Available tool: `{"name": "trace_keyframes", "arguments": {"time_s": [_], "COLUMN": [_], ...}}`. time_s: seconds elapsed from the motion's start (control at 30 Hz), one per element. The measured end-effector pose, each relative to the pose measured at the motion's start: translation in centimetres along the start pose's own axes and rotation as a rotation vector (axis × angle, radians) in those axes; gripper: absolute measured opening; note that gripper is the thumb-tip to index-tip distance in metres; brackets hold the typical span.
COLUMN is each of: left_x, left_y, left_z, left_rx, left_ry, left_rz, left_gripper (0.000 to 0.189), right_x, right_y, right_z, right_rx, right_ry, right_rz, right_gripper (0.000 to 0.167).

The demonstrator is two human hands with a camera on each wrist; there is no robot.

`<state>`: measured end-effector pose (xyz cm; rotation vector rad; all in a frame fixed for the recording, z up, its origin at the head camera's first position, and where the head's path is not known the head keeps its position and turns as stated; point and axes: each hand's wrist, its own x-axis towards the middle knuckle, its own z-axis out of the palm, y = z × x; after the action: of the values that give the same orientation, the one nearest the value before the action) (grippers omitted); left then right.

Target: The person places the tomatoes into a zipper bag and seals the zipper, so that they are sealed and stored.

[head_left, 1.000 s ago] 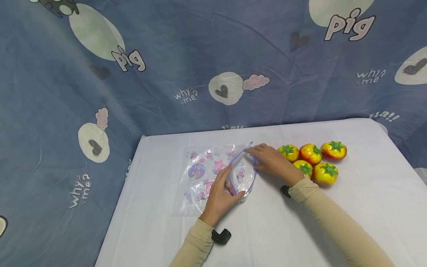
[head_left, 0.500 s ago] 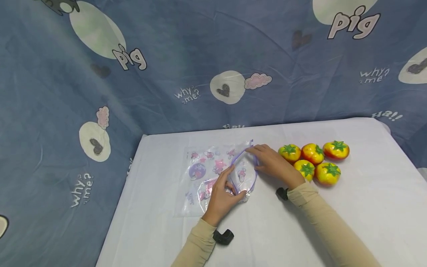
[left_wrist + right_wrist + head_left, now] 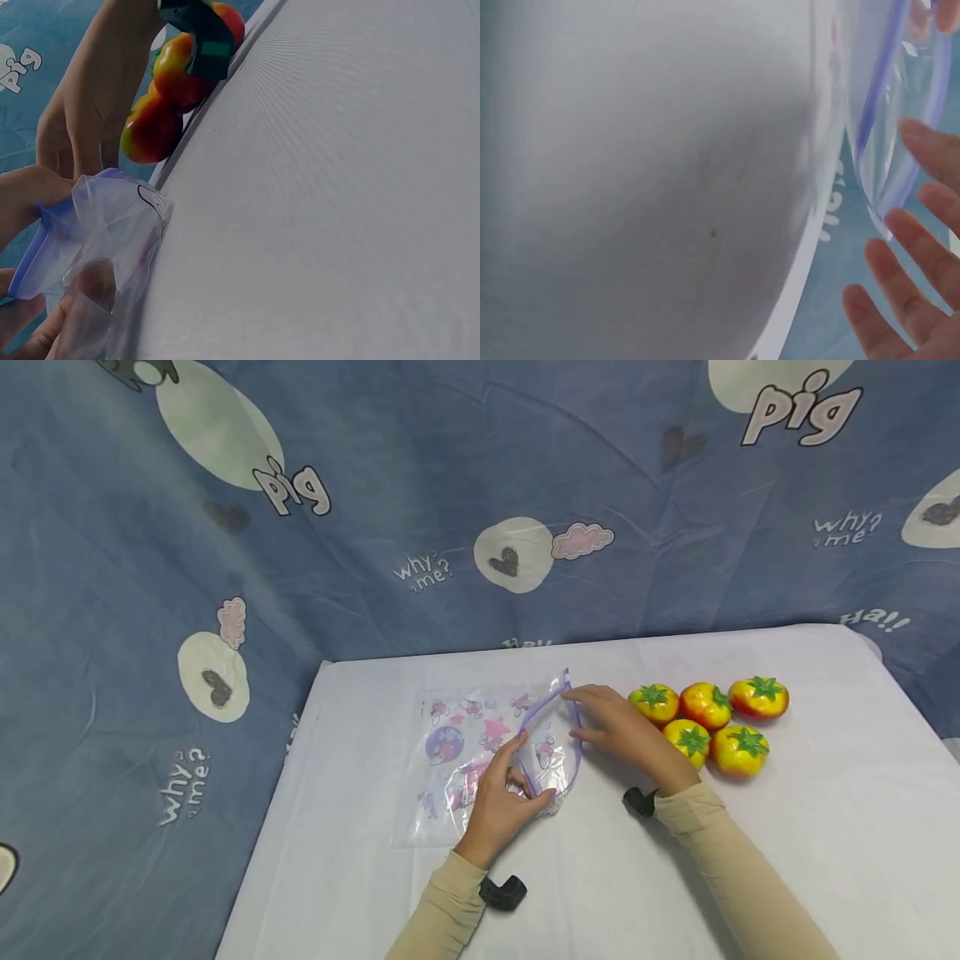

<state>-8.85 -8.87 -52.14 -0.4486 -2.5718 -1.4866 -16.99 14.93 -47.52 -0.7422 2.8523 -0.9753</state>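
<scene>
A clear zip bag (image 3: pixel 450 785) with pink and purple prints lies on the white table, its purple-edged mouth spread apart toward the right. My left hand (image 3: pixel 501 806) holds the near end of the mouth, thumb at the near corner and fingers along the left rim. In the left wrist view the bag (image 3: pixel 112 240) bulges beside the thumb and fingers. My right hand (image 3: pixel 622 731) is at the far right rim. The right wrist view shows this hand (image 3: pixel 919 277) with its fingers spread and fairly straight beside the purple zip strip (image 3: pixel 881 82).
Several glossy yellow-red tomato-like fruits (image 3: pixel 705 706) with green leafy tops sit in two rows right of the bag, close beyond the right forearm. The white table (image 3: pixel 337 777) ends at a blue printed cloth (image 3: pixel 375 468) behind and left.
My right hand has shifted slightly right, its fingers loosening from the far rim. The bag's mouth is a little wider. The left hand keeps its place on the bag.
</scene>
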Motion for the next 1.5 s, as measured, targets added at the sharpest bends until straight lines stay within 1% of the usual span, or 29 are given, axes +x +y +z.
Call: {"name": "trace_keyframes", "arguments": {"time_s": [0.1,0.2,0.4,0.53,0.6,0.67,0.77,0.87,1.03,1.13,1.27,1.4,1.5], "left_x": [0.0,0.0,0.0,0.0,0.0,0.0,-0.1,-0.1,0.0,0.1,0.1,0.1,0.1], "left_y": [-0.1,-0.1,-0.1,-0.2,-0.2,-0.2,-0.2,-0.1,0.1,0.2,0.3,0.3,0.3], "left_z": [0.0,0.1,0.1,0.1,0.1,0.1,0.0,0.0,0.0,0.1,0.0,0.0,0.0], "left_rx": [0.0,-0.003,-0.008,-0.009,-0.009,-0.013,-0.018,-0.025,-0.022,-0.019,-0.012,-0.007,-0.007], "left_ry": [0.001,0.005,0.004,0.006,0.008,0.008,0.004,-0.001,-0.01,-0.015,-0.016,-0.015,-0.011], "left_rz": [0.004,0.01,0.006,0.008,0.007,0.008,0.008,0.014,0.009,-0.002,-0.005,0.0,-0.007], "left_gripper": [0.095,0.095,0.095,0.095,0.095,0.095,0.095,0.095,0.095,0.095,0.095,0.094,0.094], "right_x": [-0.6,-1.2,-2.7,-3.5,-3.8,-4.1,-4.5,-5.0,-5.5,-5.6,-5.7,-5.8,-5.8], "right_y": [0.0,0.1,0.4,0.6,0.8,1.1,1.7,2.3,3.5,4.1,4.6,4.9,5.0], "right_z": [-0.3,-0.7,-1.9,-2.5,-2.9,-3.3,-3.9,-4.6,-5.5,-5.6,-5.6,-5.6,-5.5], "right_rx": [0.051,0.067,0.044,0.044,0.043,0.035,0.028,0.011,-0.082,-0.107,-0.116,-0.128,-0.117], "right_ry": [0.051,0.105,0.24,0.34,0.374,0.395,0.39,0.358,0.295,0.261,0.239,0.242,0.24], "right_rz": [0.014,0.026,0.053,0.033,0.023,0.033,0.087,0.167,0.273,0.319,0.344,0.34,0.336], "right_gripper": [0.058,0.056,0.053,0.049,0.047,0.045,0.046,0.05,0.065,0.074,0.075,0.072,0.071]}}
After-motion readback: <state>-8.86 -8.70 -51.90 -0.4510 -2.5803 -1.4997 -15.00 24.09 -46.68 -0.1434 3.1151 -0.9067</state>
